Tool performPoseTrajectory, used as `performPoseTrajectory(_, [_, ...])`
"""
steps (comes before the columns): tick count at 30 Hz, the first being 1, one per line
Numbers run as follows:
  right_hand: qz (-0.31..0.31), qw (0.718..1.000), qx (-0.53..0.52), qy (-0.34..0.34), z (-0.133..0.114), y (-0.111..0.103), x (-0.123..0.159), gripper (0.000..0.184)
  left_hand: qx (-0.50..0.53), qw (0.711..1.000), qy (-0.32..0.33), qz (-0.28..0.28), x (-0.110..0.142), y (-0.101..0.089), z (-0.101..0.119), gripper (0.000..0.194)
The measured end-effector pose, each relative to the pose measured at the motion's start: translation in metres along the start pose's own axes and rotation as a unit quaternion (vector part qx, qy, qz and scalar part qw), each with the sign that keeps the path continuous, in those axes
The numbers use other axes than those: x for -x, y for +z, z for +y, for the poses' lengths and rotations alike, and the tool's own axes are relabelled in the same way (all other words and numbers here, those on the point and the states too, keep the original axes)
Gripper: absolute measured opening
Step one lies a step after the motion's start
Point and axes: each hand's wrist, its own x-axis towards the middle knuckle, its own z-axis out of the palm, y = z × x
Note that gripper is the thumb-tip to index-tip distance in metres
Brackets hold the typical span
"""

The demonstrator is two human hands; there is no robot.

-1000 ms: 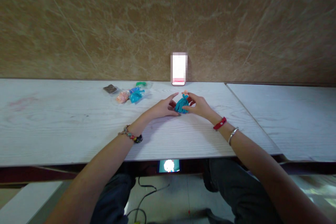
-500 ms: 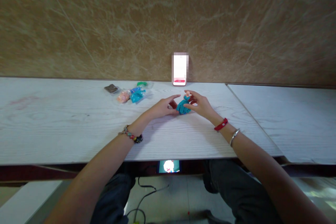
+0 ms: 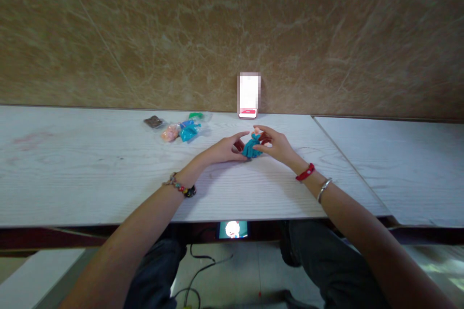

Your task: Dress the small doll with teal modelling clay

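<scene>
A small clay doll (image 3: 251, 147) in a pleated teal dress, with a pale pink upper part, stands on the white table between my hands. My left hand (image 3: 232, 147) curves round the skirt from the left; its fingertips are at the lower edge and its thumb is raised near the doll's top. From the right, my right hand (image 3: 273, 145) grips the doll, thumb against the skirt and index finger by the pink top. Part of the doll's right side is hidden behind these fingers.
Left of my hands lie clear bags of clay: blue (image 3: 189, 132), pink (image 3: 170, 133), green (image 3: 195, 116) and dark brown (image 3: 153, 121). A lit phone (image 3: 248, 96) leans on the marbled wall (image 3: 145, 34). Below the edge of the white table (image 3: 90, 174) a lit screen (image 3: 233, 229) shows.
The doll has shifted slightly left and stands a little more upright, with its skirt turned a bit. My right fingers moved slightly left with it; the bags and phone stayed put.
</scene>
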Motion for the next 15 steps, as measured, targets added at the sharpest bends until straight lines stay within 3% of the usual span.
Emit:
performPoseTrajectory(4, [0.004,1.000,0.005,0.000,-0.0003,-0.0001,-0.0006,0.056,0.004,1.000,0.005,0.010,0.0000,-0.0002,0.0017,0.074])
performPoseTrajectory(10, [0.015,1.000,0.016,0.011,0.0026,-0.0003,-0.0026,0.052,-0.046,0.999,0.016,0.018,-0.0010,-0.0027,0.0050,0.027])
performPoseTrajectory(15, [0.026,1.000,0.000,0.018,0.0036,0.0001,-0.0027,0.051,-0.047,0.999,0.011,0.020,-0.0014,-0.0021,0.0051,0.023])
